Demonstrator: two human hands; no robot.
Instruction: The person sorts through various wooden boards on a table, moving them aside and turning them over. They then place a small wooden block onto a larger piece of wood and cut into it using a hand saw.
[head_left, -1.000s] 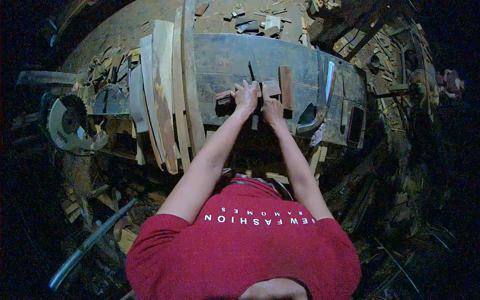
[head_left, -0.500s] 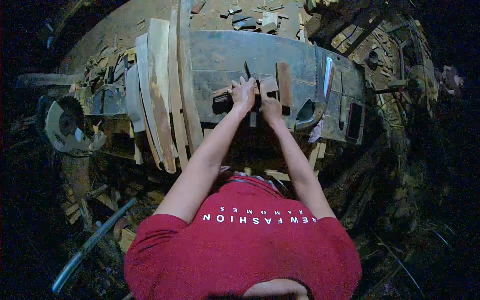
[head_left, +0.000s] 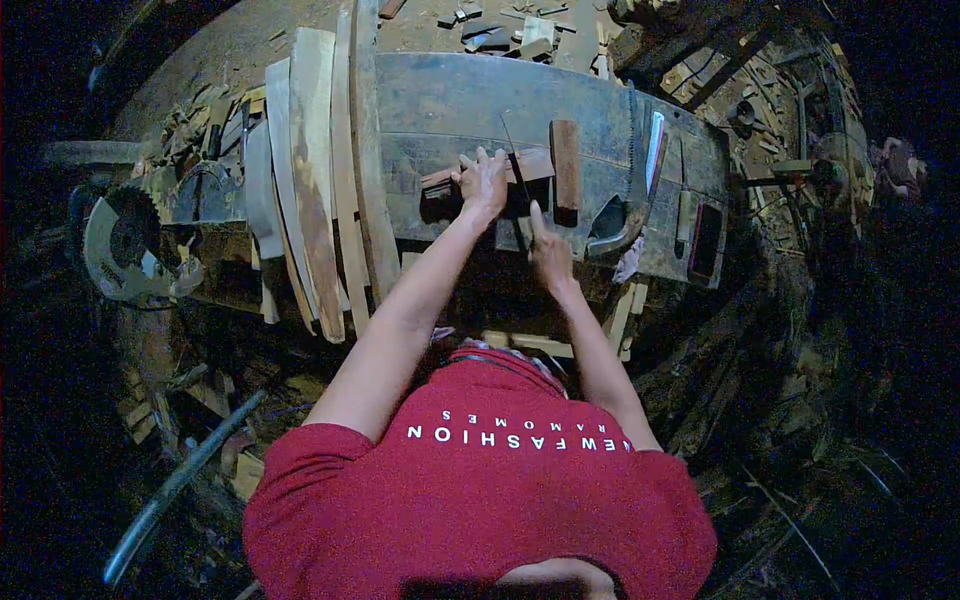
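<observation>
My left hand (head_left: 484,188) lies over a reddish-brown piece of wood (head_left: 536,165), holding it down with fingers spread across its top and far edge. In my right hand (head_left: 551,256) is a saw (head_left: 517,172), its thin dark blade crossing the wood just right of my left hand. My right index finger points forward along the saw, with the other fingers closed around its handle, which is mostly hidden. A second reddish-brown block (head_left: 565,165) lies to the right, apart from both hands.
Long boards (head_left: 314,170) lie across the left side of the metal-topped bench (head_left: 450,90). A toothed circular blade (head_left: 128,240) is at far left. To the right are a curved-handled tool (head_left: 617,238), a long toothed blade (head_left: 632,140) and a dark phone-like object (head_left: 706,240). Scraps litter the ground.
My right hand has drawn back toward my body with the saw, and more of the blade shows between my hands. My left hand stays on the wood.
</observation>
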